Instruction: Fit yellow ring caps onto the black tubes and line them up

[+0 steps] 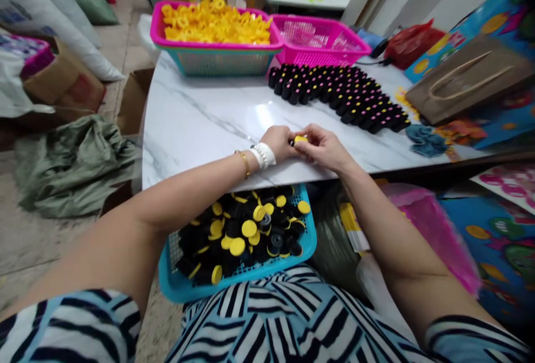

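Observation:
Over the front part of the table my left hand (276, 141) and my right hand (321, 145) meet with their fingers closed on one small black cylinder with a yellow end (300, 139). The yellow end shows between the right fingers, and the black part is mostly hidden by the left ones. Below my forearms, a blue basket (311, 240) holds many loose black cylinders with yellow ends (237, 246), lying at all angles. Farther back stand rows of black pieces (340, 92) with small pink or yellow tips.
At the back of the marbled white table (200, 112) sits a pink basket (156, 28) heaped with yellow plastic parts (217, 22). Beside it is another pink basket (355, 45). A brown paper bag (463, 87), blue scrunchie-like cloth (425, 139) and red plastic bag (413, 42) lie right.

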The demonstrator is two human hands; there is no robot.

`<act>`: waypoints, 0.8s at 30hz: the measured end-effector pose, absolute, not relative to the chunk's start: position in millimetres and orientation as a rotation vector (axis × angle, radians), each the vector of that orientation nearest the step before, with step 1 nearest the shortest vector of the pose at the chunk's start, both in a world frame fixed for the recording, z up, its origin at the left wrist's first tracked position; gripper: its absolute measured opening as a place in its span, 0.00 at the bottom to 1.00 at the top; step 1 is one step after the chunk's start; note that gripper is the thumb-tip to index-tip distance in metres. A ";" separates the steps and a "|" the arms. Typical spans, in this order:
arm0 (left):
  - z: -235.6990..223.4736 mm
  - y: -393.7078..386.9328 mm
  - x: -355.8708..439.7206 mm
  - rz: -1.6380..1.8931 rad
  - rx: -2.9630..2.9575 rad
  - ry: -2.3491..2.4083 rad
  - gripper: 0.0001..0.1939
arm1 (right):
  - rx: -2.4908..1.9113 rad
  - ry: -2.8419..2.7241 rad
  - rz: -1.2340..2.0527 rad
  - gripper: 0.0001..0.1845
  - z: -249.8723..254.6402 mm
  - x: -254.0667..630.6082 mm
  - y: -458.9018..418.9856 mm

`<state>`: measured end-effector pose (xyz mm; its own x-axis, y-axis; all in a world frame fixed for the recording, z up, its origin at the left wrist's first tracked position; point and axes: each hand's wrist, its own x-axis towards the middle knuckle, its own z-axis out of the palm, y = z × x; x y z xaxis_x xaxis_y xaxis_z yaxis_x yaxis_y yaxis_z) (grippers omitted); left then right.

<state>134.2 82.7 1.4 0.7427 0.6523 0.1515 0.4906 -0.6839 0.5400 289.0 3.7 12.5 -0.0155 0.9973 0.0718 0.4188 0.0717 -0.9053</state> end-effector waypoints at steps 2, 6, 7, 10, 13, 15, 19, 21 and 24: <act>0.4 85.0 139.2 0.462 2.450 0.890 0.24 | -1.511 -1.562 0.809 0.13 7.5 287.2 3.5; 10.5 82.2 135.3 0.386 2.440 0.885 0.22 | -1.581 -1.603 0.700 0.13 6.5 285.6 3.7; 15.3 76.3 127.4 0.383 2.443 0.877 0.22 | -1.585 -1.611 0.680 0.15 8.6 285.7 0.0; 27.0 37.2 82.7 0.584 2.452 0.853 0.29 | -1.510 -1.601 0.592 0.23 12.7 284.9 -30.7; 25.9 -26.1 24.1 0.783 2.544 0.713 0.24 | -1.407 -1.563 0.382 0.25 2.6 278.4 -88.2; 17.5 -67.0 -6.4 0.686 2.700 0.560 0.24 | -1.354 -1.589 0.297 0.26 -12.9 268.9 -128.3; -7.9 -111.2 -34.9 0.451 2.877 0.753 0.24 | -1.370 -1.855 0.392 0.40 -49.2 235.9 -168.5; -18.9 -114.7 -41.6 0.469 2.857 0.959 0.24 | -1.341 -1.972 0.382 0.40 -60.9 213.7 -162.0; -29.7 -110.4 -51.5 0.621 2.784 1.181 0.22 | -1.283 -2.046 0.340 0.31 -64.2 183.5 -133.4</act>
